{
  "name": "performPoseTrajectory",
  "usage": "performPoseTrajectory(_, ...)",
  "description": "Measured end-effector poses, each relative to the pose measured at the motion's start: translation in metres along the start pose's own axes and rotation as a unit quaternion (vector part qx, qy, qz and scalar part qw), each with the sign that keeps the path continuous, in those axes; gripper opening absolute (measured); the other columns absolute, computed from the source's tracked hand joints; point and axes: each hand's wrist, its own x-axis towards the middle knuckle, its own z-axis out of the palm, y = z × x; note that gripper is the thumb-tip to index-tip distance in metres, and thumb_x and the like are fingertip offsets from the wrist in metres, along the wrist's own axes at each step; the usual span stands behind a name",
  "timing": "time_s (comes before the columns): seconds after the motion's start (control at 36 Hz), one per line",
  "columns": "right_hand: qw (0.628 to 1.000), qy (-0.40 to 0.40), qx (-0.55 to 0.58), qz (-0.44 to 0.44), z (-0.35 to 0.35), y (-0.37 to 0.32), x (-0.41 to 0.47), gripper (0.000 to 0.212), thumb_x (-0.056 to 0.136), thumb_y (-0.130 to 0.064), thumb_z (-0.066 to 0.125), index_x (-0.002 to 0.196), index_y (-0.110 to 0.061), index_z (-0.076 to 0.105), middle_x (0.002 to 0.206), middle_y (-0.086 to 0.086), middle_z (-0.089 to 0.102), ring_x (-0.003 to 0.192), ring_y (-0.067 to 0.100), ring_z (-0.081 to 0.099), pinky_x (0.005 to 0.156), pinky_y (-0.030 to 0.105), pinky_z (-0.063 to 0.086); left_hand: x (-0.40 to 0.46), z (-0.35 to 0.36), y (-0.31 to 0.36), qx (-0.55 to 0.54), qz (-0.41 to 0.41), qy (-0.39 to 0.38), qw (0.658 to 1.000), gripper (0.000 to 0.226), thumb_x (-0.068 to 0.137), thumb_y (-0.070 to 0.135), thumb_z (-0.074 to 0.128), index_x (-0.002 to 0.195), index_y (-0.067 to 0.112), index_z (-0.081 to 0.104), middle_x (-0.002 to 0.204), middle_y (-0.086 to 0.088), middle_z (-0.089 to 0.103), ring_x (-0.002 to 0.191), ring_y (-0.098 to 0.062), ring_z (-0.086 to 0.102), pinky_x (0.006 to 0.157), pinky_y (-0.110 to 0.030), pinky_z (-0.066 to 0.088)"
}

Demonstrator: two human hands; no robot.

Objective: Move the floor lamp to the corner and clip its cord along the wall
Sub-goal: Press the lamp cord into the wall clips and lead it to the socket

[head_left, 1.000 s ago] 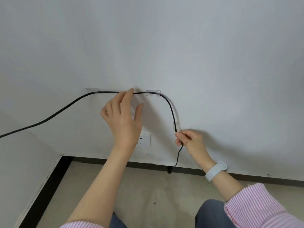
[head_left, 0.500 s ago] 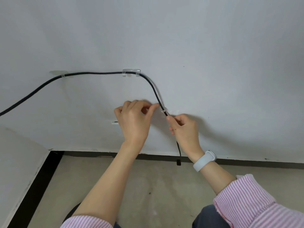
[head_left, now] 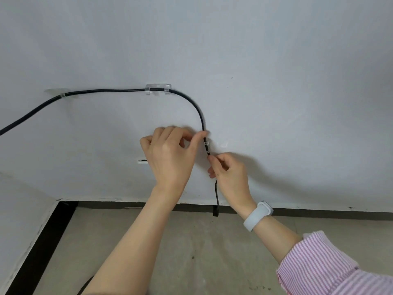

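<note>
1. Two hands work closer together on the cord (head_left: 197,111) than a second ago: my left hand (head_left: 168,154) has dropped from the horizontal run down to the vertical part, beside my right hand (head_left: 230,174).
2. Since half a second ago, little change; the left fingertip now presses on the cord just above the small clear clip (head_left: 205,143).
3. Cord path: in from the left, through a clear clip near the corner (head_left: 62,95), through a wider clear clip (head_left: 157,89), then curving down the white wall (head_left: 276,81) to its free end (head_left: 216,212), which hangs in front of the dark skirting (head_left: 319,215).
4. Room: concrete floor (head_left: 191,252), side wall at left, a wall socket partly hidden behind my left hand.
5. Left hand: fingers curled, thumb and forefinger tips at the cord; whether they pinch it or only push, I cannot tell.
6. Right hand: closed around the cord just below the small clip, grey wristband (head_left: 257,216) and striped pink sleeve (head_left: 323,265) showing.
7. Lamp itself out of view.
</note>
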Motion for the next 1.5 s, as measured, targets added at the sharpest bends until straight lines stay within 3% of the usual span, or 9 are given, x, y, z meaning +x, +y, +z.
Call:
performPoseTrajectory(0.22,0.988,-0.139,-0.055,-0.024,0.007,0.033,-0.020,0.022,0.092,-0.015,0.048,0.104,-0.011,0.067,0.109,0.001,0.068,0.098,0.011,0.062,0.089,0.022,0.049,-0.003,0.004,-0.005,0.005,0.017,0.010,1.000,0.041,0.078,0.052,0.062,0.057,0.018,0.061,0.050,0.005,0.055,0.060,-0.018,0.055,0.071,-0.029,0.027)
performPoseTrajectory(0.36,0.994,-0.098,-0.019,-0.041,0.021,0.035,-0.011,0.015,0.088,-0.013,0.056,0.085,-0.006,0.070,0.093,0.004,0.064,0.091,0.017,0.063,0.090,0.039,0.052,-0.024,0.002,-0.030,-0.076,0.034,-0.007,0.997,0.025,0.087,0.035,0.057,0.078,0.014,0.065,0.065,0.000,0.062,0.061,-0.016,0.054,0.064,-0.034,0.042)
performPoseTrajectory(0.67,0.994,-0.052,0.096,-0.021,0.044,0.040,-0.008,0.011,0.085,-0.012,0.060,0.077,-0.019,0.063,0.075,0.002,0.067,0.070,0.010,0.067,0.073,0.027,0.058,-0.137,0.023,-0.130,-0.216,-0.171,-0.482,0.832,0.043,0.093,0.015,0.048,0.135,0.021,0.040,0.130,0.009,0.046,0.114,-0.006,0.045,0.076,-0.005,0.042)
performPoseTrajectory(0.86,0.991,-0.010,0.133,0.008,0.044,0.040,-0.008,0.011,0.086,-0.009,0.059,0.078,-0.017,0.061,0.070,0.002,0.064,0.064,0.010,0.065,0.063,0.021,0.057,-0.148,0.026,-0.135,-0.289,-0.226,-0.496,0.787,0.023,0.096,0.010,0.038,0.089,0.018,0.058,0.081,0.000,0.065,0.077,0.004,0.060,0.080,-0.017,0.044)
performPoseTrajectory(1.03,0.997,-0.004,-0.042,-0.062,0.036,0.058,-0.019,0.011,0.084,-0.021,0.061,0.079,-0.021,0.052,0.074,-0.006,0.058,0.072,0.018,0.060,0.072,0.039,0.052,-0.155,0.019,-0.156,-0.154,-0.157,-0.504,0.836,0.019,0.095,0.015,0.043,0.087,0.021,0.060,0.068,0.006,0.057,0.069,-0.006,0.053,0.065,-0.017,0.038)
performPoseTrajectory(1.08,0.958,-0.022,-0.194,-0.210,0.036,0.066,-0.027,0.011,0.084,-0.021,0.060,0.085,-0.016,0.050,0.080,-0.003,0.058,0.078,0.017,0.054,0.070,0.036,0.048,-0.152,0.017,-0.158,-0.119,-0.127,-0.462,0.870,0.018,0.094,0.017,0.046,0.093,0.016,0.064,0.070,0.004,0.059,0.068,-0.013,0.055,0.065,-0.021,0.039)
performPoseTrajectory(1.17,0.788,-0.076,-0.383,-0.477,0.046,0.082,-0.031,0.013,0.083,-0.009,0.054,0.095,-0.011,0.055,0.094,0.008,0.066,0.093,0.021,0.047,0.082,0.034,0.038,-0.147,0.014,-0.164,-0.074,-0.064,-0.424,0.900,0.020,0.093,0.021,0.048,0.098,0.016,0.066,0.078,-0.003,0.059,0.074,-0.024,0.056,0.065,-0.033,0.042)
performPoseTrajectory(1.25,0.680,-0.065,-0.487,-0.544,0.061,0.099,-0.029,0.028,0.088,-0.001,0.037,0.098,-0.009,0.062,0.097,0.007,0.069,0.101,0.023,0.053,0.098,0.038,0.033,-0.146,0.013,-0.168,-0.028,-0.016,-0.419,0.907,0.021,0.094,0.026,0.046,0.100,0.018,0.065,0.074,-0.001,0.049,0.073,-0.027,0.054,0.058,-0.031,0.034)
performPoseTrajectory(1.5,0.664,-0.058,-0.557,-0.495,0.067,0.115,-0.010,0.032,0.081,0.005,0.040,0.071,-0.012,0.066,0.068,0.002,0.065,0.067,0.025,0.060,0.090,0.033,0.033,-0.153,0.005,-0.186,-0.075,-0.063,-0.473,0.876,0.021,0.092,0.018,0.050,0.106,0.015,0.066,0.099,-0.007,0.071,0.091,-0.025,0.062,0.078,-0.036,0.049)
